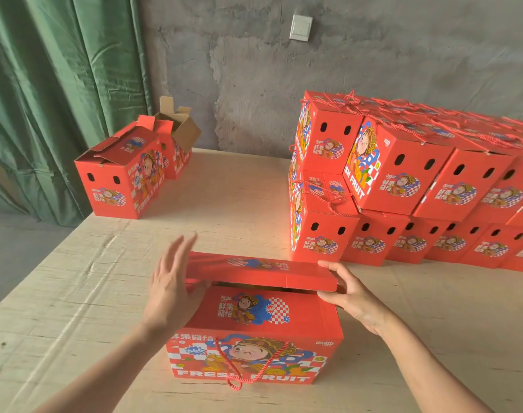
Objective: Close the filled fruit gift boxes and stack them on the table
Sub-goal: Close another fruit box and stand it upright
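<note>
Sitting near the front edge of the desk (84, 281), the red gift box (254, 332) faces the camera with its "FRESH FRUIT" side, and a red rope handle (239, 371) hangs down that side. Its near flap (255, 308) lies flat over the top, while the far flap (260, 271) is tilted a little above it, leaving a dark gap between the two. The left hand (168, 281) stands at the box's left end with its fingers (179, 248) straight and spread, palm turned toward the far flap's left edge and gripping nothing. The right hand (352, 296) is at the right end, forefinger on top and thumb below, pinching the far flap's end between them. A stack of closed boxes (403, 186) of the same print fills the right side of the desk, in two layers with rope handles on top. Two open boxes (120, 177) stand at the far left corner, flaps raised, and a brown carton (179, 126) sits just behind them. A green curtain (45, 99) hangs at left, beside a grey wall carrying a white switch (300, 27).
</note>
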### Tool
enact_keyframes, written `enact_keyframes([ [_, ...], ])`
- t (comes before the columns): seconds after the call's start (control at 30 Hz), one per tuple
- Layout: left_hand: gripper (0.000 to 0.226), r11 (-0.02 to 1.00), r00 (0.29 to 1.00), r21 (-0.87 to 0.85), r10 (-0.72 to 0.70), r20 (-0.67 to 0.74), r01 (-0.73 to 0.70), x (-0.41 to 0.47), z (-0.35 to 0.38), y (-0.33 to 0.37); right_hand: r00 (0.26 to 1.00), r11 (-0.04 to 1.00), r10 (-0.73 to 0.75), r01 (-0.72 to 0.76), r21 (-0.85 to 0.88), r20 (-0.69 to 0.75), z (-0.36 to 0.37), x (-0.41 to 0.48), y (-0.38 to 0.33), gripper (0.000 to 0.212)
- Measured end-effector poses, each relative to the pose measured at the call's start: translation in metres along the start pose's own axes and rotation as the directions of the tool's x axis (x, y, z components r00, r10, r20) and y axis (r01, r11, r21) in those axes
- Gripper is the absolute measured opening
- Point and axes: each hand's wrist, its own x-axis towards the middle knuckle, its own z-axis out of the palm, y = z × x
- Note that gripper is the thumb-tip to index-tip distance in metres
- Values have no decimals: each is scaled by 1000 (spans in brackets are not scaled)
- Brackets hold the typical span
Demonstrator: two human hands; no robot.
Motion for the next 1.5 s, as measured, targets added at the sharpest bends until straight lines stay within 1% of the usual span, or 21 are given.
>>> enact_keyframes([
  [0.03, 73, 999, 999, 38, 11, 35, -12, -1, -1, 0, 1000, 1000, -8, 8, -5, 8, 0, -1, 0, 53],
  [0.07, 68, 998, 998, 59, 7, 65, -11, -1, -1, 1, 1000, 1000, -13, 13, -10, 20, 0, -2, 1, 55],
  [0.17, 74, 998, 996, 62, -30, 83, 25, -1, -3, 6, 996, 997, -39, 43, -60, 76, -2, -7, 1, 61],
  [0.27, 67, 997, 996, 77, -32, 80, 26, -1, -2, 6, 988, 972, -27, 61, -228, 151, -9, -9, -3, 75],
  [0.3, 64, 996, 996, 85, -39, 85, 32, -1, -1, 6, 987, 970, -32, 69, -233, 158, -10, -8, -7, 73],
  [0.37, 60, 995, 995, 94, -50, 87, 42, -1, 0, 5, 987, 973, -84, 111, -204, 137, -8, -4, -16, 61],
  [0.4, 59, 994, 995, 96, -52, 86, 44, -1, 1, 4, 986, 966, -112, 138, -218, 126, -5, 0, -19, 56],
  [0.47, 59, 994, 995, 100, -55, 87, 46, 0, 2, 3, 982, 918, -142, 179, -355, 127, 2, 7, -19, 52],
  [0.53, 59, 993, 994, 106, -52, 95, 42, -1, 2, 3, 976, 822, -181, 218, -526, 122, 9, 12, -11, 50],
  [0.6, 61, 984, 993, 174, -47, 110, 27, 1, 1, 4, 968, 786, -227, 244, -568, 103, 12, 12, -6, 51],
  [0.67, 69, 936, 983, 350, -27, 183, -39, 7, -1, 6, 963, 769, -250, 258, -585, 96, 12, 11, -5, 54],
  [0.73, 80, 852, 947, 497, -6, 322, -164, 20, -3, 9, 961, 746, -261, 262, -612, 93, 11, 11, -5, 56],
  [0.77, 90, 817, 917, 531, -8, 400, -224, 29, -4, 12, 961, 738, -262, 261, -623, 92, 11, 12, -5, 57],
  [0.83, 110, 796, 846, 524, -27, 532, -304, 44, -2, 21, 961, 725, -259, 261, -637, 99, 11, 11, -5, 60],
  [0.9, 115, 797, 802, 485, -1, 597, -360, 51, 4, 28, 960, 712, -260, 262, -651, 102, 11, 11, -5, 61],
  [1.0, 128, 741, 771, 489, 60, 635, -460, 56, 11, 23, 962, 694, -254, 254, -674, 101, 12, 11, -7, 62],
  [1.07, 132, 712, 760, 497, 79, 645, -496, 59, 13, 18, 965, 673, -243, 244, -698, 103, 12, 12, -8, 64],
  [1.17, 128, 685, 747, 507, 82, 660, -524, 59, 13, 18, 967, 634, -228, 237, -736, 115, 11, 14, -9, 63],
  [1.3, 111, 669, 742, 510, 92, 664, -540, 59, 13, 18, 973, 645, -196, 222, -731, 123, 12, 13, -9, 59],
  [1.4, 110, 669, 733, 495, 113, 670, -555, 61, 13, 19, 975, 637, -172, 221, -739, 143, 13, 13, -11, 53],
  [1.5, 118, 678, 736, 476, 143, 661, -559, 62, 12, 18, 976, 629, -146, 217, -746, 161, 14, 12, -13, 47],
])
